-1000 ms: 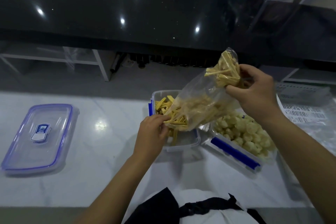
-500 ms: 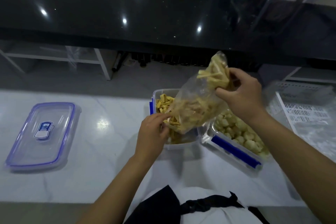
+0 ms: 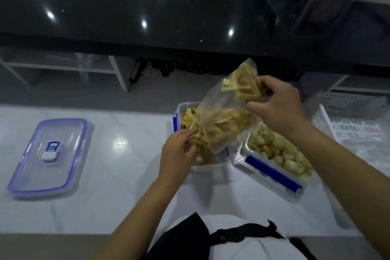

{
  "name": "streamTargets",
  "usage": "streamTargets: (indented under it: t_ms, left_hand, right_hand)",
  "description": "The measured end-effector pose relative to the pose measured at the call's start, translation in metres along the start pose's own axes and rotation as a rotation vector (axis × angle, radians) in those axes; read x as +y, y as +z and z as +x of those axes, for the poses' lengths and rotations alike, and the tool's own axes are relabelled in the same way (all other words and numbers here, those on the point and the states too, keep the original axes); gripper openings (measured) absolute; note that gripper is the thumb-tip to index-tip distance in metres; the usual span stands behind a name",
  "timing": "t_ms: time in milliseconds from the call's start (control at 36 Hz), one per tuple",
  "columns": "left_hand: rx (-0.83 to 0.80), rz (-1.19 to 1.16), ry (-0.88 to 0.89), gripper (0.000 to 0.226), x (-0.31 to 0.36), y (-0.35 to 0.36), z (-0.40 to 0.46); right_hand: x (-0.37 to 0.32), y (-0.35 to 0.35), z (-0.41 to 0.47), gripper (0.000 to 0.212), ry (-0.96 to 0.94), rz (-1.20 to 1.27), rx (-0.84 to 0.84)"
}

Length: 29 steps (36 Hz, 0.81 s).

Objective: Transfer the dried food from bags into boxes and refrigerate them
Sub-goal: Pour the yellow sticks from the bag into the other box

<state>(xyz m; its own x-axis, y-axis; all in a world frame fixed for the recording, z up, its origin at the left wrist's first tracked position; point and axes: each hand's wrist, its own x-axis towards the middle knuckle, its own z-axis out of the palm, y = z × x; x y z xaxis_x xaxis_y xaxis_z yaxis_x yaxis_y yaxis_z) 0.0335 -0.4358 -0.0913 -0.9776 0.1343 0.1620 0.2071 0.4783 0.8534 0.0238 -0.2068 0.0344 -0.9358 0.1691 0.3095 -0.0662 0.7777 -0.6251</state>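
A clear plastic bag of yellow dried sticks hangs tilted, mouth down, over an open clear box with blue clips. My right hand grips the bag's raised bottom end, where a clump of sticks sits. My left hand pinches the bag's lower mouth edge at the box. Yellow sticks lie in the box under the bag. A second clear box, to the right, holds pale round dried pieces.
A blue-rimmed box lid lies flat at the left on the white marble counter. A white slotted basket and clear plastic lie at the right. A black raised countertop runs behind.
My right hand has lowered and shifted left with the bag's bottom end. More sticks have slid toward the bag's mouth. My left hand stays at the mouth.
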Motion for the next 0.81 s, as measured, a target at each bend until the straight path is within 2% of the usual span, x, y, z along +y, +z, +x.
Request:
streamTargets:
  t_ms: [56,167,250,389,444,639,694,750,806]
  left_hand:
    - [-0.01,0.015,0.002,0.034,-0.002,0.0,0.001]
    - [-0.038,0.035,0.0,0.035,-0.002,-0.005,0.001]
    - [-0.049,0.026,-0.012,0.037,-0.002,-0.009,-0.001]
    - [0.062,0.018,0.015,0.036,0.002,-0.021,0.009]
    - [0.06,-0.035,0.002,0.037,0.008,-0.029,0.019]
    - [-0.329,-0.38,-0.022,0.064,0.051,-0.043,0.074]
    - [-0.368,-0.443,0.002,0.047,0.061,-0.04,0.087]
    - [-0.303,-0.472,0.016,0.021,0.066,-0.037,0.095]
    - [-0.235,-0.455,0.042,0.011,0.066,-0.036,0.1]
  right_hand:
    - [0.002,0.005,-0.002,0.033,0.022,-0.02,-0.037]
    - [-0.008,0.002,0.0,0.031,-0.048,0.022,-0.001]
    - [-0.011,0.009,-0.002,0.03,-0.028,-0.012,-0.104]
    - [-0.009,0.021,-0.012,0.032,-0.005,-0.003,-0.164]
    - [-0.01,0.024,-0.015,0.032,-0.011,0.007,-0.163]
    - [-0.016,0.022,-0.018,0.032,-0.11,-0.044,-0.183]
    - [-0.015,0.022,-0.019,0.032,-0.112,-0.043,-0.186]
    - [-0.011,0.02,-0.021,0.034,-0.101,-0.054,-0.198]
    - [-0.005,0.018,-0.024,0.038,-0.069,-0.035,-0.214]
